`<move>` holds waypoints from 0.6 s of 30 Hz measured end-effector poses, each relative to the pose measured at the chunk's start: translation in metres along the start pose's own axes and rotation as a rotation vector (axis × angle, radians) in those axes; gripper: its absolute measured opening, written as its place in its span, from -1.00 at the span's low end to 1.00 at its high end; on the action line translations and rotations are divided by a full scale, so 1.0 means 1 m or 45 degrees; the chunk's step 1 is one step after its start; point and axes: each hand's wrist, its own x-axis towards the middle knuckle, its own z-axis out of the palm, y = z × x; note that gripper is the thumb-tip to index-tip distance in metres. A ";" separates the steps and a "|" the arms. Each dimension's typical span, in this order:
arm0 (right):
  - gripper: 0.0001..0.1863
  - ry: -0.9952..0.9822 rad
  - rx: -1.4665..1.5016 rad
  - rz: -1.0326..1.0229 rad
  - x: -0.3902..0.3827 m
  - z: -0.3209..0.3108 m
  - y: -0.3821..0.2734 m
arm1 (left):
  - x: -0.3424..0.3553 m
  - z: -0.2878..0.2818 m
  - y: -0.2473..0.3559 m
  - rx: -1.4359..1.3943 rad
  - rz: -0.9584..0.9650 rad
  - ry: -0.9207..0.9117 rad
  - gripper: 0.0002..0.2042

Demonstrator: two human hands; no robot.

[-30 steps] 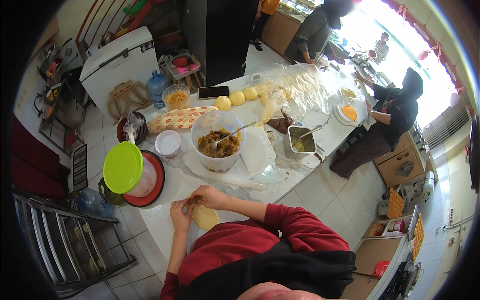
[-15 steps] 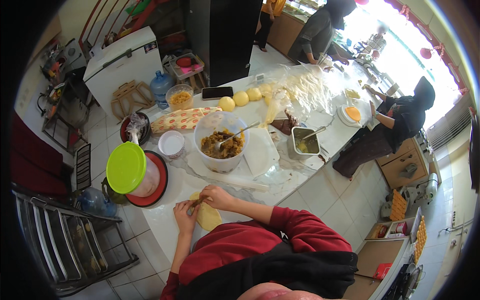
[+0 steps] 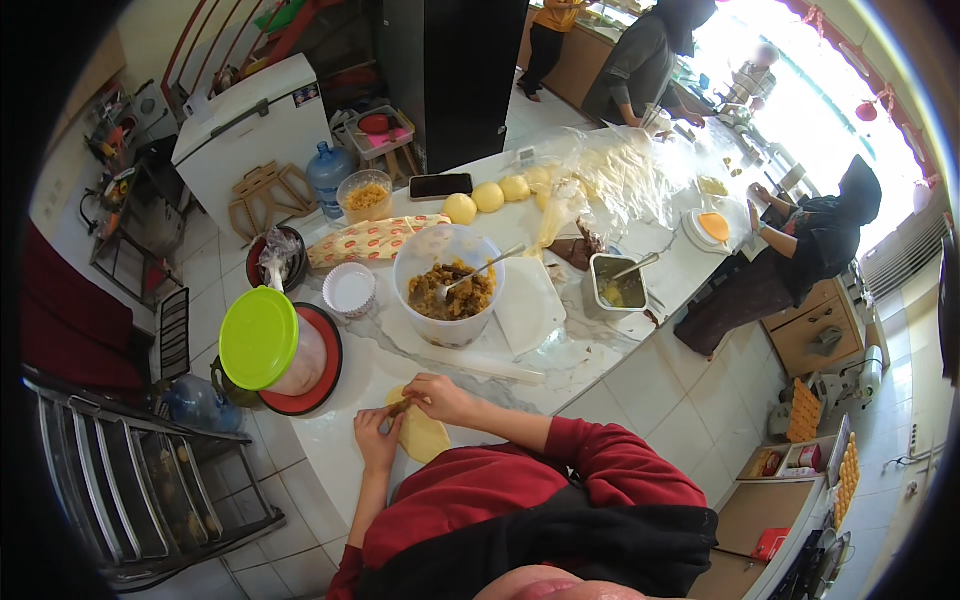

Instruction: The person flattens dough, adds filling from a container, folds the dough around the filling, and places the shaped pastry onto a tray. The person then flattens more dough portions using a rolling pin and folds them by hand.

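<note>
An oval of flattened yellow dough (image 3: 423,441) lies on the worktop (image 3: 340,450) in front of me, with a small brown lump of filling (image 3: 401,406) on its upper left part. My left hand (image 3: 378,430) has its fingers closed at the dough's left edge, by the filling. My right hand (image 3: 435,397) pinches at the filling from the upper right, partly hiding it. Beyond stand a translucent tub (image 3: 420,250) of brown filling with a spoon, white paper cups (image 3: 349,289) and a lime-lidded container (image 3: 258,335) on a red-and-black round stand (image 3: 320,375).
Dough balls (image 3: 488,197), a phone (image 3: 440,187), printed wrap (image 3: 360,240), clear plastic sheets (image 3: 630,175) and a steel container (image 3: 614,288) cover the far worktop. Co-workers stand at the far right (image 3: 780,260) and back (image 3: 640,70). A metal rack (image 3: 140,480) stands at lower left.
My fingers have shifted slightly along the filling on the dough, both hands staying together there. The whole view has slid a little right. The co-worker at the right has moved their hands.
</note>
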 end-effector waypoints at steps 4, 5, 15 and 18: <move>-0.82 0.049 0.024 0.056 -0.003 0.004 -0.004 | -0.003 0.002 -0.002 -0.020 -0.003 -0.008 -0.80; -0.82 0.048 0.024 0.055 -0.004 0.005 -0.004 | -0.003 0.002 -0.002 -0.020 -0.008 -0.011 -0.81; -0.76 0.117 -0.015 -0.028 -0.007 0.011 0.001 | 0.000 0.000 0.005 -0.034 -0.008 -0.002 -0.78; -0.77 0.193 -0.138 -0.096 -0.002 0.004 -0.009 | 0.000 -0.008 0.006 0.088 0.003 -0.098 -0.71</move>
